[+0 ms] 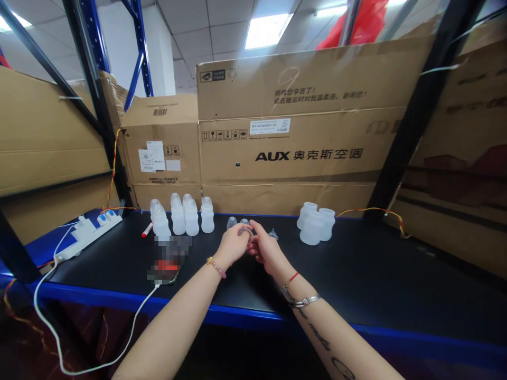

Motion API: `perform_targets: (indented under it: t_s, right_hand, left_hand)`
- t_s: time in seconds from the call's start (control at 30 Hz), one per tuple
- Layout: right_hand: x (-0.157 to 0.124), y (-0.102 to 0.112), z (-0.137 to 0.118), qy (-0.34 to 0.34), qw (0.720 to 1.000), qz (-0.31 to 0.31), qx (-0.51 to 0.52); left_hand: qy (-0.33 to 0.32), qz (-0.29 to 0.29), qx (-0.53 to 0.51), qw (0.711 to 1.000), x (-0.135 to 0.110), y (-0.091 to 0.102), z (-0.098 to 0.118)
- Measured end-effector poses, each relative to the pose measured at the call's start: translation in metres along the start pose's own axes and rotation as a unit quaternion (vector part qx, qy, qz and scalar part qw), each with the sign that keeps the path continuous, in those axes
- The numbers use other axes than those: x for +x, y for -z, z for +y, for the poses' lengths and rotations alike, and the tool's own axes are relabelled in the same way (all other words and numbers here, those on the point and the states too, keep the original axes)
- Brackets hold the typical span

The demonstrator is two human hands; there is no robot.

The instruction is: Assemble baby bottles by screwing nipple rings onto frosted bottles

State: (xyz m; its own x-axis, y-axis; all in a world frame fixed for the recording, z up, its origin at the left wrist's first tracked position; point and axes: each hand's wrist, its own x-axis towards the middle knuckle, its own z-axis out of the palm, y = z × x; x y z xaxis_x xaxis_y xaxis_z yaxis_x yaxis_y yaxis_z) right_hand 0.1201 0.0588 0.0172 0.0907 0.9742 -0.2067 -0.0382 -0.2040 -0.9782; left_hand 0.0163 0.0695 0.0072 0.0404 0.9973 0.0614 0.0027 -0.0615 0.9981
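My left hand and my right hand meet over the middle of the black shelf top. Their fingers pinch together on a small clear ring-like part. Just behind the hands lie small clear nipple pieces and another one. A group of several capped translucent bottles stands to the left. Three open translucent bottles stand to the right.
Large cardboard boxes wall the back of the shelf. A white power strip and a red marker lie at the left. A phone on a white cable rests near the blue front edge.
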Motion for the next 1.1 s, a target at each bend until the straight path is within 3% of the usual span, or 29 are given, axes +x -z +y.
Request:
perform_targets:
  t_s: [0.13,0.3,0.47,0.57,0.7,0.83,1.1]
  right_hand:
    - [0.002,-0.001,0.006,0.032,0.999,0.01,-0.011]
    - [0.01,0.009,0.006,-0.057,0.997,-0.046,0.036]
    - [0.015,0.013,0.009,-0.075,0.994,-0.064,0.044]
    - [0.013,0.012,0.011,-0.052,0.997,-0.052,0.027]
    - [0.01,0.01,0.011,0.006,0.999,-0.013,-0.033]
    - [0.008,0.009,0.012,0.05,0.995,0.022,-0.081]
    - [0.009,0.009,0.013,0.063,0.997,0.017,-0.033]
  left_hand:
    - [-0.045,0.006,0.1,0.994,0.001,0.001,-0.004]
    - [0.023,-0.062,0.107,0.992,-0.004,0.004,0.006]
    - [0.068,-0.182,0.028,0.981,-0.008,0.015,0.017]
    - [0.092,-0.211,-0.049,0.972,-0.008,0.023,0.022]
    - [0.122,-0.18,-0.077,0.973,-0.006,0.024,0.021]
    - [0.076,-0.126,-0.015,0.989,-0.001,0.018,0.012]
    - [0.102,-0.072,0.045,0.991,-0.001,0.012,0.013]
